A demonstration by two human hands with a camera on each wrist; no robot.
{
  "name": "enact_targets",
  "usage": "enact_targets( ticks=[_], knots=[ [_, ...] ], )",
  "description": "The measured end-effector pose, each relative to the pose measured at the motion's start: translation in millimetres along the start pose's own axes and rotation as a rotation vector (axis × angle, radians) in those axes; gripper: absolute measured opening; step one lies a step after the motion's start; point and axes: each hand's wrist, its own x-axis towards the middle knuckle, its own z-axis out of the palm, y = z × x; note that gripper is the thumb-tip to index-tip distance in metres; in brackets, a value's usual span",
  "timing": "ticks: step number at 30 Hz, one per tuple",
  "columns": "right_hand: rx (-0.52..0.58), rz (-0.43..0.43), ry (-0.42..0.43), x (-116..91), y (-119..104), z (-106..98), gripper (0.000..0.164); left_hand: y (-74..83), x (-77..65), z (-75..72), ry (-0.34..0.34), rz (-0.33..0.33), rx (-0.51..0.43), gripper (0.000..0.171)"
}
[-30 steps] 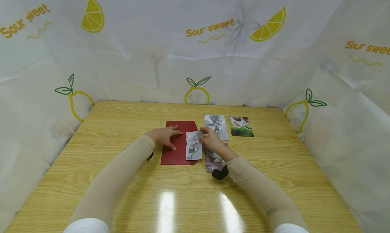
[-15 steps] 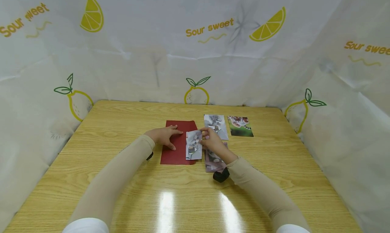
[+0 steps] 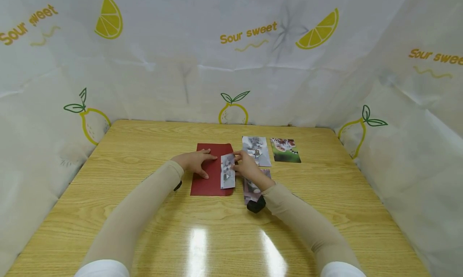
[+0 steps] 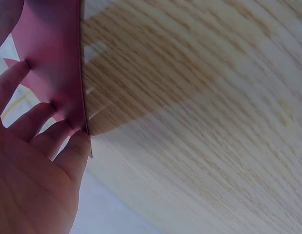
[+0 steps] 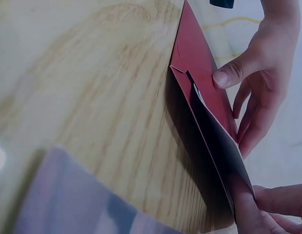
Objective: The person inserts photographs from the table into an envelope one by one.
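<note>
A red paper envelope [image 3: 207,185] lies flat on the table. My left hand [image 3: 195,161] rests on it with fingers spread, and in the left wrist view its fingertips touch the red paper [image 4: 50,44]. At the envelope's right side, a grey-and-white printed photo card [image 3: 227,174] shows only a narrow part; its left portion is hidden by the envelope. My right hand [image 3: 248,166] pinches the card's right edge. In the right wrist view, the envelope's mouth [image 5: 194,97] gapes, and my right fingers [image 5: 280,199] are at its near end.
Behind my right hand lie another grey photo card [image 3: 260,144] and a tiger photo card [image 3: 285,152]. Several pinkish photo cards [image 3: 249,198] overlap under my right wrist. A patterned white cloth [image 3: 162,88] hangs behind the wooden table [image 3: 144,228].
My right hand has moved a little left with the photo card, and less of the card shows beside the envelope. My left hand has stayed put.
</note>
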Motion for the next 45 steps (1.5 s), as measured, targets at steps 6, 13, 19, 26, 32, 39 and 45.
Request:
enact_targets(
  ticks=[6, 13, 19, 26, 32, 39, 45],
  knots=[
    [0.044, 0.010, -0.044, 6, -3, 4, 0.055, -1.4, 0.6, -0.6, 0.003, 0.009, 0.000, 0.080],
    [0.059, 0.001, -0.066, 10, -4, 10, 0.055, -1.9, 0.8, -0.4, 0.003, 0.016, 0.000, 0.080],
    [0.038, -0.005, -0.063, 12, -6, 14, 0.053, -1.6, 0.3, -1.2, 0.001, 0.006, 0.000, 0.080],
    [0.017, 0.003, -0.029, 11, -6, 14, 0.046, -2.7, 1.1, -0.8, 0.003, 0.013, -0.006, 0.080],
    [0.025, -0.021, 0.004, 10, -4, 14, 0.038, -3.6, 1.6, -0.5, 0.005, 0.015, -0.016, 0.080],
    [0.083, 0.020, -0.010, 10, -3, 13, 0.038, -1.6, 0.3, -1.4, 0.006, 0.021, -0.006, 0.080],
    [0.101, 0.030, -0.023, 12, -3, 14, 0.035, -0.8, -0.4, -1.1, 0.010, 0.020, -0.001, 0.079]
  ],
)
